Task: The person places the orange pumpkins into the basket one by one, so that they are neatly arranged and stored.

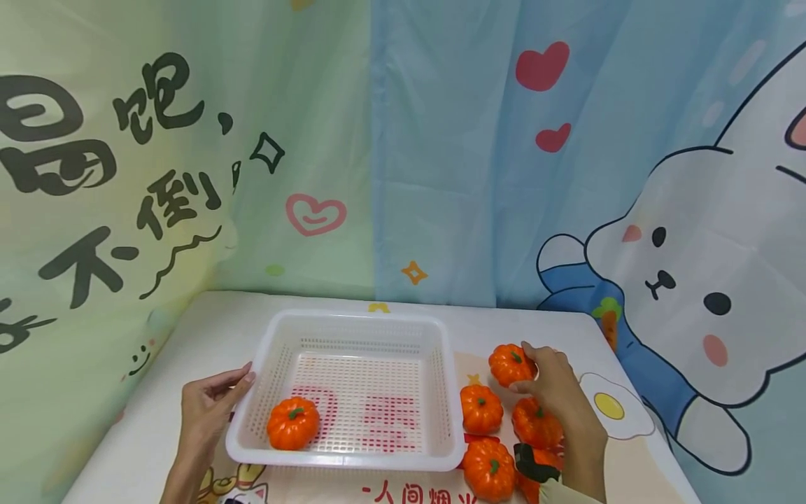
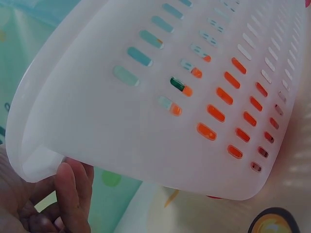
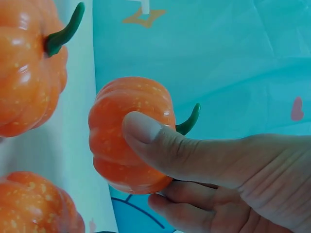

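A white perforated plastic basket [image 1: 348, 458] stands on the table, and one orange toy pumpkin [image 1: 293, 423] sits in its near left corner. At the basket's left rim is my left hand [image 1: 213, 406]; the left wrist view has its fingers [image 2: 73, 194] curled at the rim's underside. My right hand [image 1: 554, 385] grips another orange pumpkin [image 1: 508, 365] with a green stem, right of the basket. In the right wrist view the thumb [image 3: 150, 133] presses across the side of this pumpkin [image 3: 131, 92], with the other fingers beneath it.
Several more pumpkins [image 1: 490, 470] lie between the basket and my right forearm, one [image 1: 481, 409] close by the basket's right wall. A printed mat [image 1: 378, 483] lies under the basket on the white table [image 1: 233, 315]. A patterned curtain [image 1: 441, 175] hangs behind.
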Demonstrator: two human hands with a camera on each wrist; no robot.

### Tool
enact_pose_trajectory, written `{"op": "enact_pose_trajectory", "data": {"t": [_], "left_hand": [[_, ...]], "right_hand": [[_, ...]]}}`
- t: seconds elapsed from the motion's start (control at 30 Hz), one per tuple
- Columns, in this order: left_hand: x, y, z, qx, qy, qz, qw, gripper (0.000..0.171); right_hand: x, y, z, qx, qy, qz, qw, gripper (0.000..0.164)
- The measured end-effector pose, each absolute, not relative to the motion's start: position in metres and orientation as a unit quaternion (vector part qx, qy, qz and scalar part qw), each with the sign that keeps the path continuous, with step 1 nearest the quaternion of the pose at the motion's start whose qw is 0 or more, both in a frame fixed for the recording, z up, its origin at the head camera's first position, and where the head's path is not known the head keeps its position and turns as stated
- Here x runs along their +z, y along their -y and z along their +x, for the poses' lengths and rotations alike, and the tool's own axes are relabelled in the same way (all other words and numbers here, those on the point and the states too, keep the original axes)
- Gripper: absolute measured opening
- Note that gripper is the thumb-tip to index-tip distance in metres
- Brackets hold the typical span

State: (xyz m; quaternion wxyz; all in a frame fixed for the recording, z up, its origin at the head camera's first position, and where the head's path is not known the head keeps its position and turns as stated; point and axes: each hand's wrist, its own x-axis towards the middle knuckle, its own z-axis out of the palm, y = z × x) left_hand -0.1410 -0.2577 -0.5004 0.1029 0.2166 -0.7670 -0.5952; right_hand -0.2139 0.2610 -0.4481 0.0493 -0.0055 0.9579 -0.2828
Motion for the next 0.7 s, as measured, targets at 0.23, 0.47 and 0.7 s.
{"op": "enact_pose_trajectory", "data": {"t": [0.23, 0.47, 0.7], "left_hand": [[-0.502, 0.258, -0.14, -0.594, 0.768, 0.214, 0.107, 0.04], [-0.5, 0.257, -0.14, -0.592, 0.77, 0.211, 0.108, 0.04], [-0.499, 0.257, -0.141, -0.6, 0.765, 0.205, 0.114, 0.04]], "right_hand": [[-0.442, -0.259, -0.206, -0.283, -0.958, -0.014, 0.045, 0.088], [-0.438, -0.256, -0.204, -0.282, -0.958, -0.021, 0.044, 0.087], [-0.433, -0.254, -0.203, -0.269, -0.962, -0.028, 0.044, 0.087]]}}
